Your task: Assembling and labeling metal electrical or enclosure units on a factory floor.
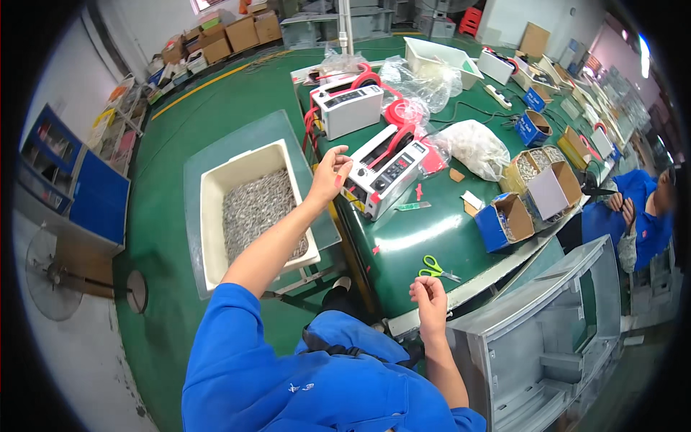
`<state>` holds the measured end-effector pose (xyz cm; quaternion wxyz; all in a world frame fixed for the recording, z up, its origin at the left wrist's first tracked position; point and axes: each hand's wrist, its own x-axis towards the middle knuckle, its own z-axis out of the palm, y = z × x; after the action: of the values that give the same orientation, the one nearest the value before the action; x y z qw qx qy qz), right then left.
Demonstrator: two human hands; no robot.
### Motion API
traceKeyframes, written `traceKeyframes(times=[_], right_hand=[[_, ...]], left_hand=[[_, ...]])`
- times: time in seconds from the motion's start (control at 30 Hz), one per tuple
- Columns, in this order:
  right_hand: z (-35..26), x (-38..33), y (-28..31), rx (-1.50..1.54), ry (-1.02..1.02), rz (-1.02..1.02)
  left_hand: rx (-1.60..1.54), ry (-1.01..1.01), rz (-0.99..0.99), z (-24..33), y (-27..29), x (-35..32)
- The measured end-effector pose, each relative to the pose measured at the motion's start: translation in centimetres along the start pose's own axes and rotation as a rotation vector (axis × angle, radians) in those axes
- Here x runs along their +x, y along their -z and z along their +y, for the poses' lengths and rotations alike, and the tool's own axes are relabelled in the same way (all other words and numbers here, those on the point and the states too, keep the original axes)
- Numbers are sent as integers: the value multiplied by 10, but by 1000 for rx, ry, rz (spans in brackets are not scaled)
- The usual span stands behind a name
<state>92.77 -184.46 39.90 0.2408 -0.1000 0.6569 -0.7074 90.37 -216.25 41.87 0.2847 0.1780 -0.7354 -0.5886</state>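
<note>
My left hand point(329, 177) is held out beside the front of a white tape dispenser point(389, 176) with a red tape roll in it. Its fingers are partly stretched, thumb and forefinger apart, and a short red strip point(339, 181) lies against the thumb side. Closer to my body, my right hand point(430, 301) hangs over the table's near edge with fingers curled in; whatever they may hold is hidden. Just beyond it lie green-handled scissors point(432, 267). To the left of the table stands a cream tub point(210, 237) of small metal-coloured parts.
A second dispenser point(349, 108) sits farther back. Open boxes, one blue point(491, 229), and a plastic bag of pale parts point(471, 147) line the right side. A grey metal frame point(497, 353) leans at my right. A co-worker in blue point(633, 209) sits beyond.
</note>
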Motion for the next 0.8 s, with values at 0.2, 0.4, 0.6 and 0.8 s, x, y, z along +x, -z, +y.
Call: traceKeyframes(times=[0.2, 0.4, 0.6, 0.8], right_hand=[[-12, 94, -30, -20, -47, 64], [-11, 189, -56, 101, -207, 139], [-2, 250, -67, 188, -306, 181], [0, 267, -75, 138, -363, 220]], left_hand=[[245, -20, -129, -74, -8, 82], [162, 66, -377, -104, -22, 117], [-29, 20, -406, -123, -28, 124], [-45, 88, -399, -115, -25, 123]])
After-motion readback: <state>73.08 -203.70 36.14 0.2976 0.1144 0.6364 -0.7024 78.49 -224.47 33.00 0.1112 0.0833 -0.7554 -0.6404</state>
